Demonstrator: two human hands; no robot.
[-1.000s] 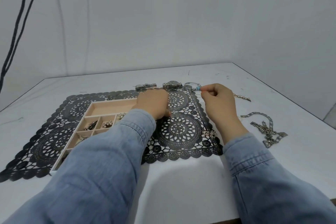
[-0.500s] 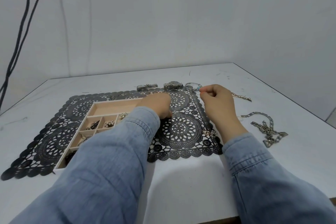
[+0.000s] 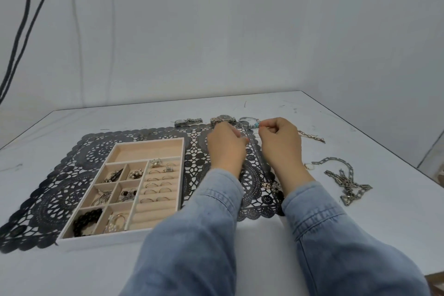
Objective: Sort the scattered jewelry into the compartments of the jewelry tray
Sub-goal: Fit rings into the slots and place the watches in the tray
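The beige jewelry tray (image 3: 101, 241) lies on the left of a black lace mat (image 3: 60, 190), with rings, earrings and bracelets in its small compartments; its long far compartment is empty. My right hand (image 3: 281, 144) pinches a thin bracelet with a turquoise bead (image 3: 256, 125) at the mat's far edge. My left hand (image 3: 225, 149) hovers close beside it with its fingers curled down; its fingertips are hidden, so a hold is unclear. A sparkly small piece (image 3: 270, 185) lies on the mat by my right wrist.
Two metal watches (image 3: 188, 121) (image 3: 223, 118) lie just beyond the mat. Right of my hands are a thin chain (image 3: 311, 136), a small ring (image 3: 308, 166) and a chunky chain necklace (image 3: 346, 180). The table's right edge runs nearby. Black cables (image 3: 21, 31) hang at the left wall.
My left hand and arm have moved right and farther out, next to my right hand, uncovering the tray. My right hand keeps its pinch on the bracelet.
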